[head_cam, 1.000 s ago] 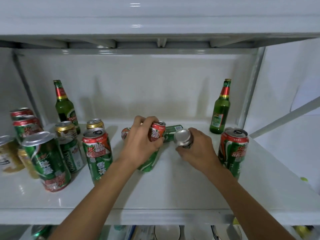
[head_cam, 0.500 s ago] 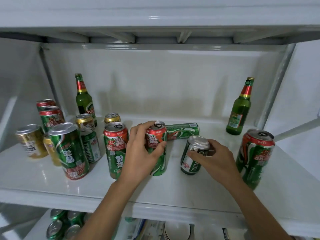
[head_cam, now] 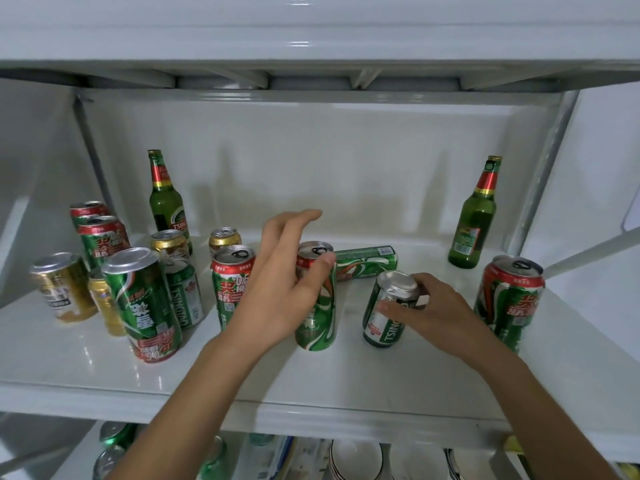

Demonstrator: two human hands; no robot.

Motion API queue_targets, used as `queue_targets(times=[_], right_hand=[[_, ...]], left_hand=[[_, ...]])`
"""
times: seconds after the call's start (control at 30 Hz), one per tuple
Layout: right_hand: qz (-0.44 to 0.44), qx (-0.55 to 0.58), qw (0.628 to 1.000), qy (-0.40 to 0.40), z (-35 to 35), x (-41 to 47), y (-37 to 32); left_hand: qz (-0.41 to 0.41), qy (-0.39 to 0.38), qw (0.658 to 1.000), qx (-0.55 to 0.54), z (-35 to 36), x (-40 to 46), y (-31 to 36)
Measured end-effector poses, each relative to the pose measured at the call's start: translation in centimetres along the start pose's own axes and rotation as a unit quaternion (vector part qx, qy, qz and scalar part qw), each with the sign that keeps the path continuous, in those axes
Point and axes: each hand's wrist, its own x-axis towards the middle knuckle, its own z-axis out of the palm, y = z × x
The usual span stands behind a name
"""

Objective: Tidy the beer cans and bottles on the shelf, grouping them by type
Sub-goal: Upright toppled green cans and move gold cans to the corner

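Note:
A tall green-and-red can (head_cam: 317, 306) stands upright mid-shelf. My left hand (head_cam: 284, 282) is beside it with fingers stretched out straight; only the thumb touches the can's rim. My right hand (head_cam: 433, 313) grips a short green Tsingtao can (head_cam: 382, 320) by its top, and the can leans a little to the right. Behind them a green can (head_cam: 367, 261) lies on its side. One green bottle (head_cam: 167, 202) stands back left and another (head_cam: 475, 220) back right. A tall green-and-red can (head_cam: 509, 299) stands at the right.
At the left stands a mixed cluster: gold cans (head_cam: 59, 289), green-and-red cans (head_cam: 232, 282) and a Tsingtao can (head_cam: 185, 296). The white shelf (head_cam: 346, 386) has an upper shelf close overhead. Below are more cans (head_cam: 114, 441) and white bowls (head_cam: 353, 459).
My left hand has let go of the tall can; its fingers have straightened. My right hand still holds the Tsingtao can, now resting on the shelf.

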Motion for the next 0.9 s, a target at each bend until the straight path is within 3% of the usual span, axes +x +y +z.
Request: queue_targets(times=[0.13, 0.3, 0.47, 0.53, 0.63, 0.7, 0.9], right_hand=[[0.019, -0.081, 0.996, -0.045, -1.8, 0.7, -2.3], [-0.049, -0.136, 0.989, -0.016, -4.3, 1.8, -7.4], [-0.111, -0.153, 0.982, 0.006, -4.3, 6.2, -12.2], [-0.127, -0.167, 0.977, -0.025, -3.3, 8.4, -13.0], [-0.127, -0.18, 0.967, -0.131, -1.1, 11.7, -13.3], [-0.136, -0.25, 0.943, -0.175, 0.4, 14.0, -13.2], [-0.108, -0.352, 0.892, -0.264, 2.7, 18.5, -11.3]], left_hand=[[0.041, -0.028, 0.998, 0.038, -4.8, 2.5, 1.7], [0.047, -0.133, 0.987, 0.071, -10.2, 8.4, 1.4], [0.038, -0.354, 0.919, 0.168, -9.7, 14.2, -2.6], [0.021, -0.403, 0.897, 0.18, -8.1, 15.8, -4.1], [-0.024, -0.473, 0.862, 0.181, -5.2, 17.3, -7.2], [-0.042, -0.514, 0.83, 0.214, -3.1, 17.9, -9.0], [-0.023, -0.594, 0.777, 0.206, 2.2, 18.4, -10.4]])
